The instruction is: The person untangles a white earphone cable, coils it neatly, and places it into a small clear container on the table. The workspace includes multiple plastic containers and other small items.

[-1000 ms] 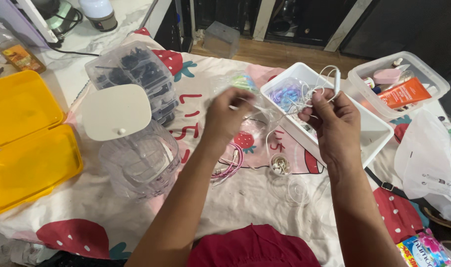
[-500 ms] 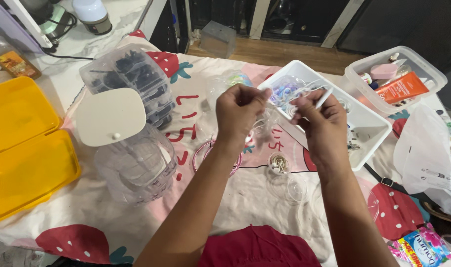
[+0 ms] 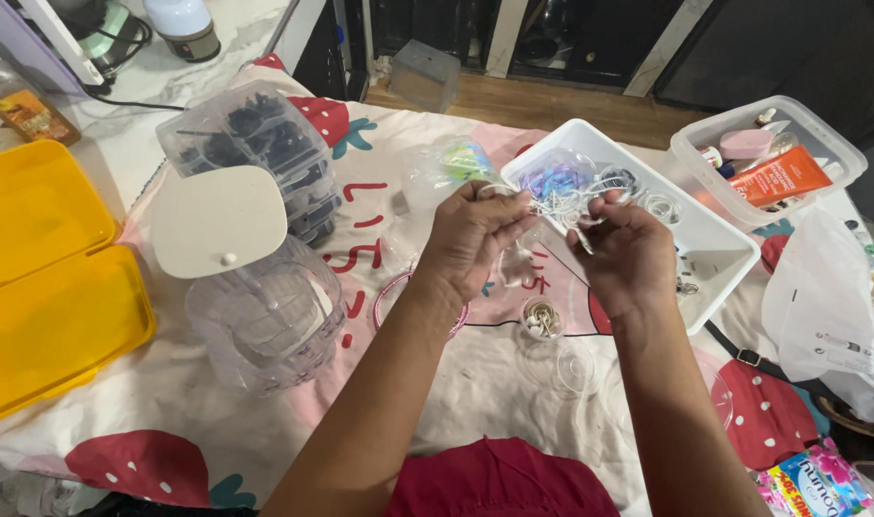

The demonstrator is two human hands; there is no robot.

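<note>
- The left hand (image 3: 470, 239) is closed in a narrow grip on a bunched white earphone cable (image 3: 560, 203), thumb and fingertips pinching the cord at the top of the fist.
- The right hand (image 3: 627, 251) is also closed on the same cable; its fingers curl around loose loops, and a short white stem of the cord sticks out just below the knuckles.
- The cable runs straight between the two grips as a small tangle, held up in the air above the near edge of the white tray (image 3: 715, 251), not resting on anything.
- As a judgement: the cord looks partly gathered but not neatly coiled; loops hang loose between the hands, so the bundling is under way rather than finished, and the cable has not been put into any container.
- Inside the white tray lie clear bags with purple and blue small items, near the hands.
- Below the hands, on the strawberry-print cloth (image 3: 456, 383) covering the desk, sit a small round clear pot (image 3: 542, 318) of tiny pieces and a pink coiled cable (image 3: 399, 292), partly hidden by the left forearm.
- Further left stand a clear tiered organiser with a white lid (image 3: 222, 222) and an open yellow box (image 3: 44, 278); far right is a clear bin (image 3: 772, 158) of toiletries.
</note>
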